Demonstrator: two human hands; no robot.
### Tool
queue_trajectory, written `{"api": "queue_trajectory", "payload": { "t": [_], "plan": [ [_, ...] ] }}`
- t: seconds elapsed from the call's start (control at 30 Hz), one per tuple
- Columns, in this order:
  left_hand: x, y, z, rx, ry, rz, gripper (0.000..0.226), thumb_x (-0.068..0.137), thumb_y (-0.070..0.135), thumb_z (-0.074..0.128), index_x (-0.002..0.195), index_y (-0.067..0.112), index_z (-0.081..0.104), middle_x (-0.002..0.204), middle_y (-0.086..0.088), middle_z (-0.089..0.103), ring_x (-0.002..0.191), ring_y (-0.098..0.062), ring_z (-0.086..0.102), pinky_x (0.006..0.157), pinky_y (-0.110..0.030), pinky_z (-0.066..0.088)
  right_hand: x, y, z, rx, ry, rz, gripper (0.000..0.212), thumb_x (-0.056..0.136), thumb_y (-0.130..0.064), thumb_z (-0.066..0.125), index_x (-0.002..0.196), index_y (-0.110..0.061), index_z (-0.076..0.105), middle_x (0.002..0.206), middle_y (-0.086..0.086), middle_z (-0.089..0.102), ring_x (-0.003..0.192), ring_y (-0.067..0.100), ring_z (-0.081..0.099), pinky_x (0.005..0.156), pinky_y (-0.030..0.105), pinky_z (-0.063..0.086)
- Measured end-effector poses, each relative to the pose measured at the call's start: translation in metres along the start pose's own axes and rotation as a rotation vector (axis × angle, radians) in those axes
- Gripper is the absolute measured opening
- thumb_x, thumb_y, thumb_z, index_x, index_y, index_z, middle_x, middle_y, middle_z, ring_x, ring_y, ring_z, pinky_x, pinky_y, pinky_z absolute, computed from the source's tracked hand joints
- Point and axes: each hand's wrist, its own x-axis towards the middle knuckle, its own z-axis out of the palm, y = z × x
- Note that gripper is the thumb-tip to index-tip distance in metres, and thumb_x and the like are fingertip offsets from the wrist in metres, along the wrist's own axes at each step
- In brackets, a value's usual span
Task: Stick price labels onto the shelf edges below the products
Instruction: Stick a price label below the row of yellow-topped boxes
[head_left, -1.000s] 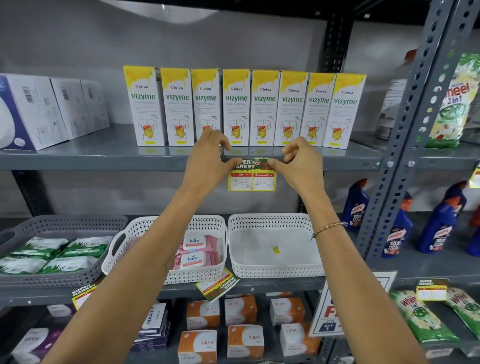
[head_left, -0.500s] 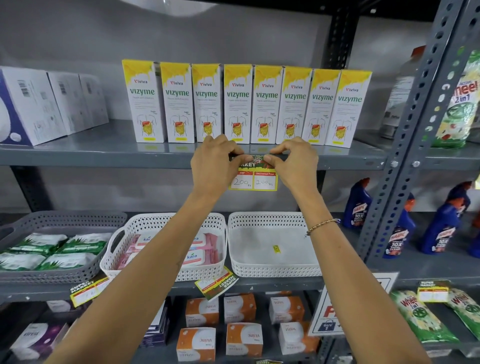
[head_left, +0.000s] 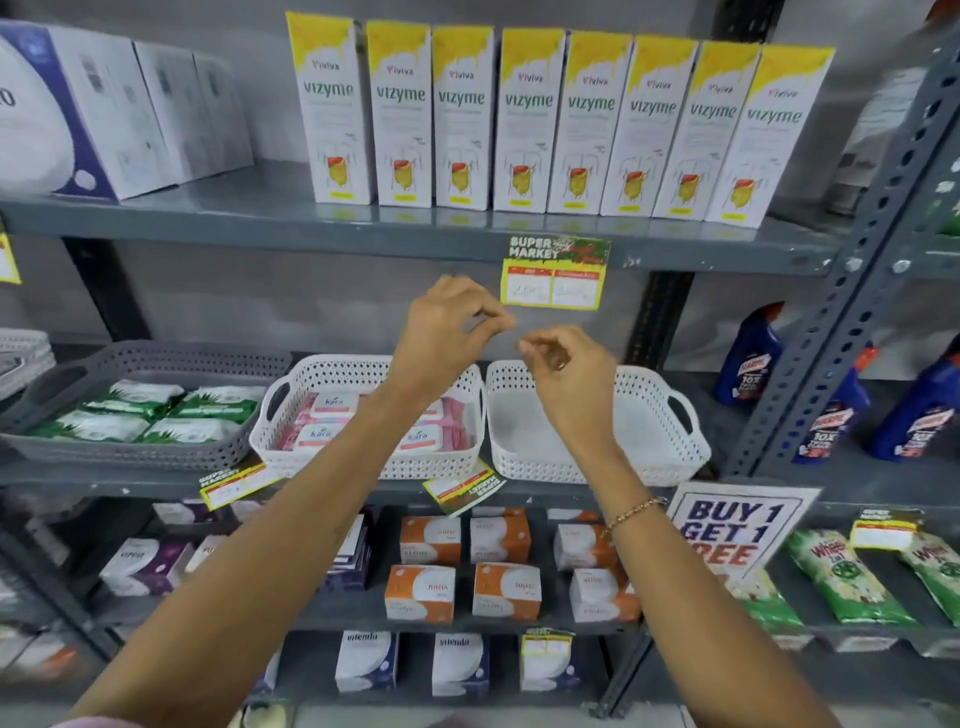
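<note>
A yellow and green price label (head_left: 555, 273) hangs from the front edge of the grey upper shelf (head_left: 311, 240), below a row of several white and yellow Vizyme boxes (head_left: 530, 122). My left hand (head_left: 447, 327) and my right hand (head_left: 563, 366) hover below the label, apart from it. Both have fingers loosely curled with thumb and fingertips close together, and I see nothing held in either.
A grey basket (head_left: 130, 452) of green packs, a white basket (head_left: 291, 441) of pink packs and another white basket (head_left: 680, 447) stand on the middle shelf. More labels (head_left: 236, 483) (head_left: 465, 486) hang on that shelf's edge. A slotted upright post (head_left: 852, 291) rises at right, beside blue bottles (head_left: 748, 356).
Both hands have let go of the label and dropped down and away from the upper shelf edge. The label stays stuck on the edge. The view has moved closer.
</note>
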Motion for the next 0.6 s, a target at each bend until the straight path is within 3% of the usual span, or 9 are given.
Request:
{"api": "queue_trajectory", "payload": {
  "t": [0.13,0.23,0.37,0.43,0.5,0.6],
  "plan": [
    [-0.038,-0.025,0.008,-0.019,-0.223,-0.11,0.015,0.079,0.023,0.07,0.08,0.009,0.073,0.08,-0.008,0.069,0.078,-0.011,0.054,0.073,-0.024,0.043,-0.043,0.024,0.03,0.049,-0.096,0.273,0.005,0.079,-0.015,0.073,0.079,-0.01,0.072,0.074,-0.001,0.07,0.061,-0.005,0.058,0.063,0.007,0.044],
    [-0.062,-0.041,0.016,0.004,-0.389,-0.178,0.013,0.08,0.018,0.069,0.08,0.005,0.072,0.081,-0.01,0.07,0.075,-0.019,0.06,0.072,-0.018,0.039,-0.076,0.041,0.048,0.049,-0.165,0.523,0.005,0.08,-0.013,0.07,0.081,-0.008,0.072,0.076,0.003,0.071,0.066,0.006,0.061,0.064,0.008,0.047],
    [-0.089,-0.063,0.027,0.05,-0.581,-0.271,0.011,0.083,0.013,0.064,0.088,0.006,0.07,0.092,-0.008,0.072,0.082,-0.022,0.065,0.073,-0.016,0.038,-0.111,0.068,0.078,0.006,-0.267,0.875,0.021,0.082,-0.021,0.068,0.074,-0.001,0.071,0.072,0.01,0.068,0.068,0.018,0.062,0.071,0.033,0.053],
    [-0.103,-0.073,0.032,0.082,-0.645,-0.272,0.013,0.085,0.012,0.062,0.094,0.009,0.07,0.095,-0.004,0.072,0.085,-0.018,0.065,0.072,-0.015,0.037,-0.125,0.073,0.093,0.0,-0.32,1.035,0.031,0.083,-0.027,0.065,0.06,-0.006,0.064,0.063,0.009,0.065,0.058,0.019,0.06,0.058,0.031,0.053],
    [-0.115,-0.081,0.038,0.12,-0.719,-0.286,0.016,0.087,0.014,0.06,0.1,0.013,0.069,0.1,0.002,0.071,0.089,-0.013,0.062,0.074,-0.021,0.039,-0.137,0.073,0.105,0.095,-0.357,1.185,0.032,0.085,-0.031,0.065,0.06,-0.012,0.059,0.061,0.004,0.061,0.053,0.015,0.057,0.047,0.023,0.049],
    [-0.128,-0.093,0.044,0.138,-0.821,-0.288,0.016,0.087,0.013,0.059,0.1,0.016,0.068,0.106,-0.003,0.07,0.097,-0.02,0.062,0.082,-0.031,0.048,-0.147,0.07,0.121,0.39,-0.362,1.387,0.023,0.086,-0.03,0.066,0.082,-0.008,0.06,0.073,0.006,0.06,0.072,0.019,0.06,0.073,0.034,0.056]
  ]
}}
